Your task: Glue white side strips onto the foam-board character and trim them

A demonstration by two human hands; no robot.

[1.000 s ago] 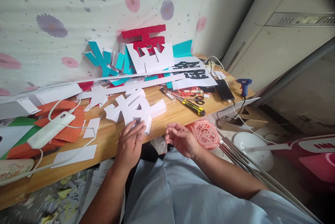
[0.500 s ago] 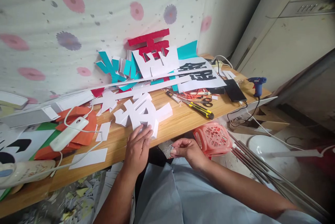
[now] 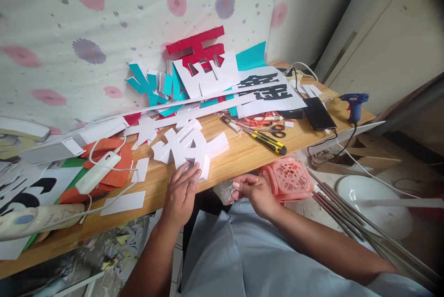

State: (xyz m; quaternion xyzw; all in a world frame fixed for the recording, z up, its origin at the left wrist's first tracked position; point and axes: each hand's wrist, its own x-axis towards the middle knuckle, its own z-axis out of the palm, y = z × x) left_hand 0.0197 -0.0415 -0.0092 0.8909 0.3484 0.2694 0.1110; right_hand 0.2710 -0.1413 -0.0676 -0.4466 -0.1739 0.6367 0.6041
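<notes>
Left hand point(image 3: 182, 190) flat on white cutout point(image 3: 194, 146); right hand point(image 3: 237, 186) pinched, contents unclear, near pink basket point(image 3: 292, 179); knife point(image 3: 270, 143) beyond.

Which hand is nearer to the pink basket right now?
Right. The right hand is just beside the pink basket, at its left in the view; the left hand is farther left, fingers on the white cut-out piece.

A white, thick-sided cut-out character point(image 3: 201, 150) lies near the front edge of the wooden table point(image 3: 239, 152).
</notes>
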